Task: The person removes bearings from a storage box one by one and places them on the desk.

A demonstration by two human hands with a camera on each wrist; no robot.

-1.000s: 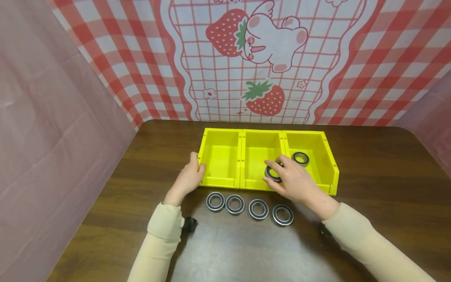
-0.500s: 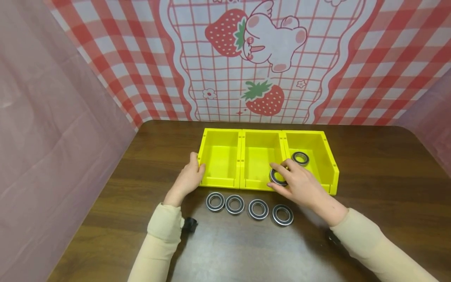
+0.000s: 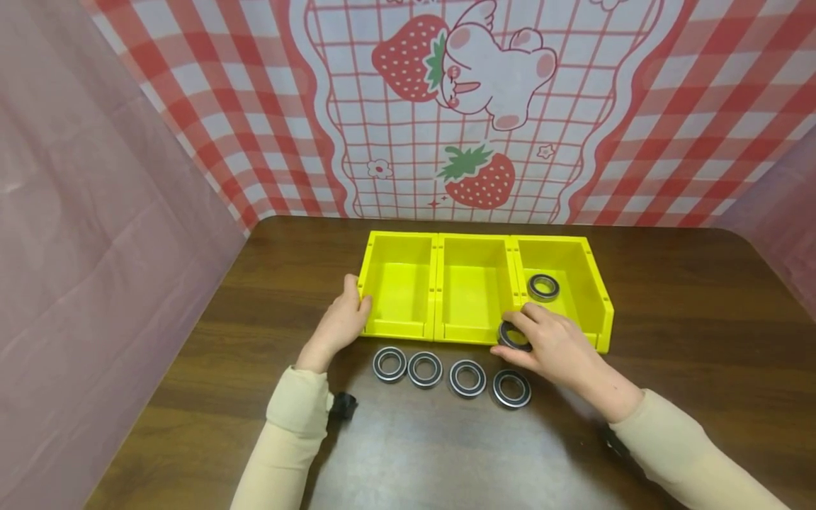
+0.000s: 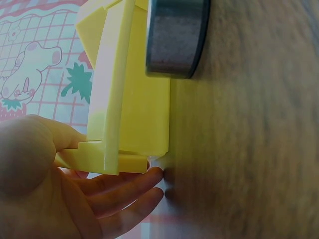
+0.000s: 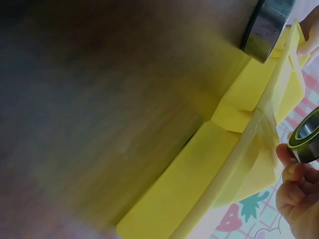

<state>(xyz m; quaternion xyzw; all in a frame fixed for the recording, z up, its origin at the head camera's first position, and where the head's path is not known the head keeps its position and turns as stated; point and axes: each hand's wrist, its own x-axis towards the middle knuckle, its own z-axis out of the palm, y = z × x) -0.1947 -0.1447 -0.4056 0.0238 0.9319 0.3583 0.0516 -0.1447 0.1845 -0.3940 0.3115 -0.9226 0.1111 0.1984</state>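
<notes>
My right hand (image 3: pixel 561 350) pinches a bearing (image 3: pixel 508 336), a dark ring with a metal rim, over the front edge of the middle yellow bin. In the right wrist view that bearing (image 5: pixel 310 142) is held between thumb and fingers, above the bin rim. My left hand (image 3: pixel 338 319) grips the outer left wall of the yellow bins (image 3: pixel 435 287); the left wrist view shows the thumb on one side of the wall and fingers on the other. Another bearing (image 3: pixel 543 287) lies in the right compartment. The left and middle compartments show bare floors.
In front of the bins, a row of bearings (image 3: pixel 467 379) lies flat on the brown wooden table (image 3: pixel 446 453). A checked strawberry-print cloth (image 3: pixel 484 142) hangs behind the table, and a pink cloth (image 3: pixel 127 212) hangs at the left.
My right hand has moved the bearing right and toward the front, from over the middle compartment to the bin's front edge. The left hand and bins stay in place.
</notes>
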